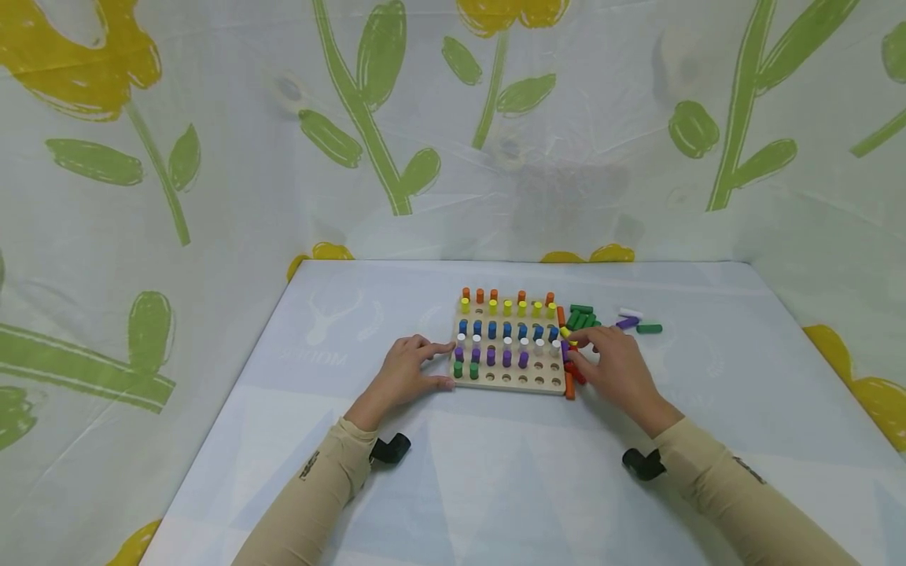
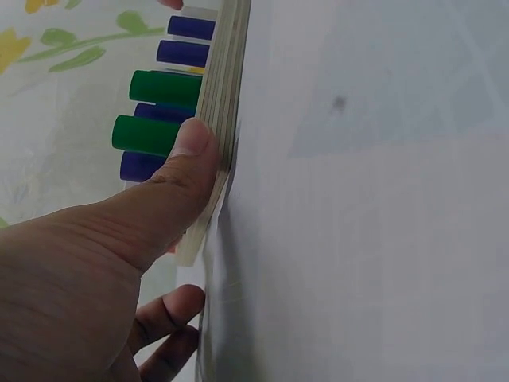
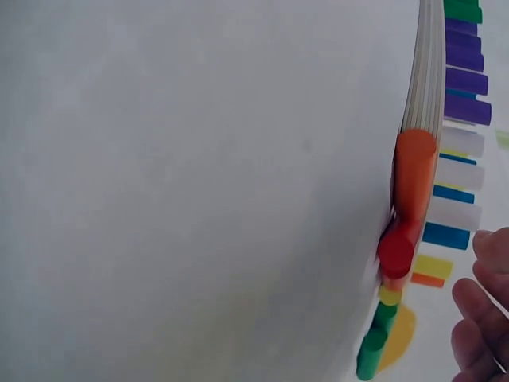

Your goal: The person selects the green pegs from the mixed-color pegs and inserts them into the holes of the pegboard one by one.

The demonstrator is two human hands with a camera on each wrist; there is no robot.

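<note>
A wooden pegboard [image 1: 510, 385] lies on the table with upright round pegs in rows: orange at the back, then yellow, blue, white, purple and two green pegs [image 2: 147, 135] at the front left. My left hand [image 1: 406, 369] touches the board's left side, its index finger straight and its thumb [image 2: 191, 139] on the front corner. At the board's right edge, my right hand [image 1: 612, 365] is over loose pegs, thumb and index finger apart. No peg shows between its fingertips in the right wrist view. An orange peg [image 3: 415, 171] and a red peg [image 3: 395, 253] lie along that edge.
Loose green pegs [image 1: 582, 320] are heaped beyond the board's right side. Farther right lie a white peg [image 1: 631, 313], a purple peg [image 1: 627, 323] and another green peg [image 1: 649, 328]. Flower-print cloth [image 1: 587, 141] hangs behind the table [image 1: 439, 479].
</note>
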